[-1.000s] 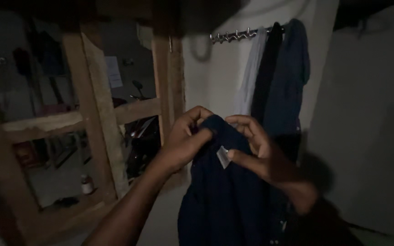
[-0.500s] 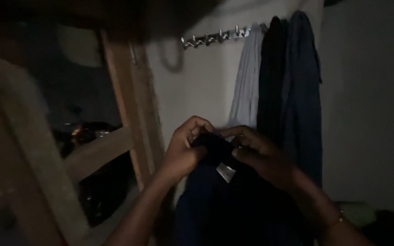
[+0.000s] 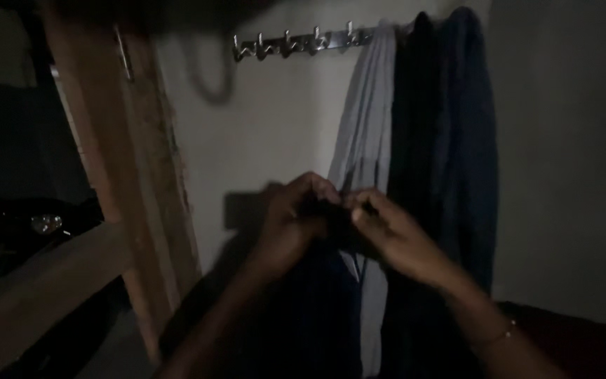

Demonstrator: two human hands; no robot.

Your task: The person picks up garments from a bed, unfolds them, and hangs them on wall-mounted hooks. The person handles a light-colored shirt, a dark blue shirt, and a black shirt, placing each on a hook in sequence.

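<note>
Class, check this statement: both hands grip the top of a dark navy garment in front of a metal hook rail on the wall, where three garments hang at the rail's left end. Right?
Not quite. In the head view the three hanging garments are at the right end of the metal hook rail, not the left. The left hand and right hand do grip the dark navy garment.

Metal hook rail (image 3: 303,43) on wall, grey garment (image 3: 366,140), dark garments (image 3: 450,140) hanging

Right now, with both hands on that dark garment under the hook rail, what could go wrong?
Light is poor, so the grip of the left hand and right hand on the dark garment could slip unnoticed. The clothes crowd one end of the hook rail, so reaching there might knock them off.
</note>
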